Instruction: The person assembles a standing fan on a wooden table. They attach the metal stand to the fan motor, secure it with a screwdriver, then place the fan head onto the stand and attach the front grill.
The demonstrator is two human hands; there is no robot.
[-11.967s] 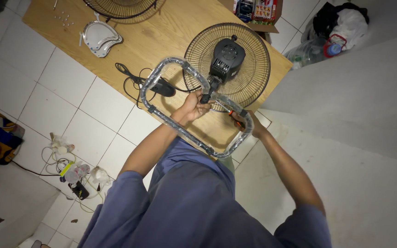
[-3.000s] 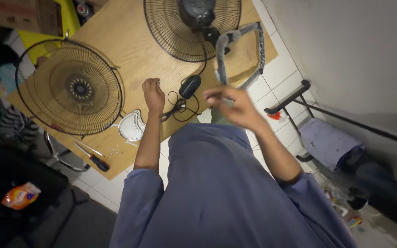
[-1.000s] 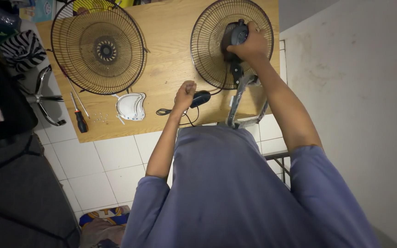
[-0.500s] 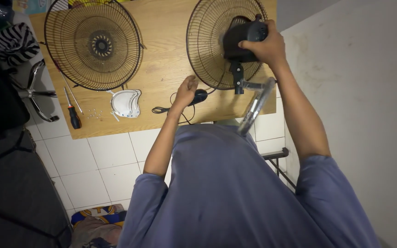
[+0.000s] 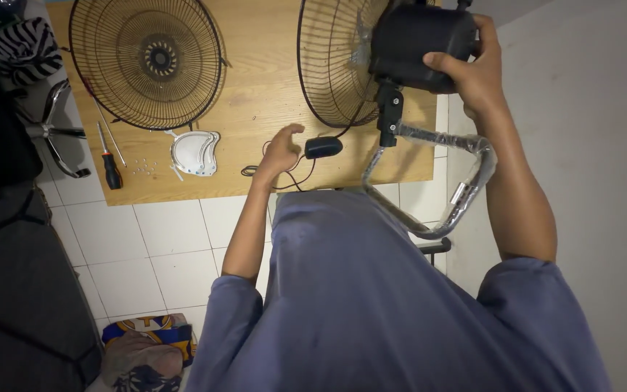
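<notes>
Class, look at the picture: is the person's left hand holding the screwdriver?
No. The left hand hovers open beside the black plug, while the screwdriver lies untouched farther left on the wooden table.

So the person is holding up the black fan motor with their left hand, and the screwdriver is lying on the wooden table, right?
Not quite. The head view shows the right hand gripping the black fan motor, not the left. The left hand is open above the wooden table, near the black plug. The screwdriver does lie on the table.
</notes>
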